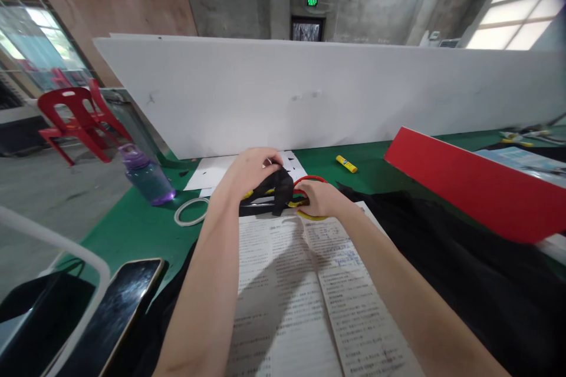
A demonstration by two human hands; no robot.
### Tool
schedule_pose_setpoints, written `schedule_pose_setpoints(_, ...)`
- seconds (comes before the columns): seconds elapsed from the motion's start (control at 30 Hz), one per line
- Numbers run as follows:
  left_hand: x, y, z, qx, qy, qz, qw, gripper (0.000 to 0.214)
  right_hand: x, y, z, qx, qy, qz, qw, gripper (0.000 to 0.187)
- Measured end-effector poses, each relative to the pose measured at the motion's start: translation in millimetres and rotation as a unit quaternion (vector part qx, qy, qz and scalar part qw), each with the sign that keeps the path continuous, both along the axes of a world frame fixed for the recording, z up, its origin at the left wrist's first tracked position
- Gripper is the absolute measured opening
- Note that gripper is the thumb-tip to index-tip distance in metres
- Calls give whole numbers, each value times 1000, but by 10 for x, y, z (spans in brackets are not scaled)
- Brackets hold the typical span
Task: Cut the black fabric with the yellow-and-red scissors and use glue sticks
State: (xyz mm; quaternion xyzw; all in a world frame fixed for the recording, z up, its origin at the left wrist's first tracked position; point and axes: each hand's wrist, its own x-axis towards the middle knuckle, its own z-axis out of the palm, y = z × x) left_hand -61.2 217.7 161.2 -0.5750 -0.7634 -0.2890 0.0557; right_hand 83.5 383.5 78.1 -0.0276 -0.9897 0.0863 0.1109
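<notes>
My left hand (260, 168) is closed on a black cloth strip (283, 191), which hangs bunched from the fingers above the far edge of the printed sheets. My right hand (322, 197) grips a pair of scissors (311, 178) with red and yellow looped handles. A silvery blade-like part shows to the left, below my left hand, partly covered by the black cloth. Both hands are close together, and the cloth hides where blades and fabric meet. Printed sheets (283, 294) lie under my forearms.
White paper (207, 172) with black scraps lies behind my left hand. Around it are a white ring (191, 212), a purple bottle (147, 174), a phone (119, 312), a yellow glue stick (346, 164), a red board (477, 188) and black cloth (464, 265). A white panel (287, 94) stands behind.
</notes>
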Motion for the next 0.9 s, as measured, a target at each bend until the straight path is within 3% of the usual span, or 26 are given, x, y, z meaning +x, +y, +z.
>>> schedule_pose_setpoints(0.3, 26, -42, 41, 19, 4, -8, 1000, 17, -42, -107, -23, 7, -11, -30, 999, 49)
schedule_pose_setpoints(0.57, 62, -75, 78, 14, 18, -3, 1000, 17, -112, -234, -9, 47, -50, -53, 996, 39)
schedule_pose_setpoints(0.9, 94, -91, 111, 4, 14, 8, 1000, 17, -79, -288, 95, 59, -29, -56, 996, 34)
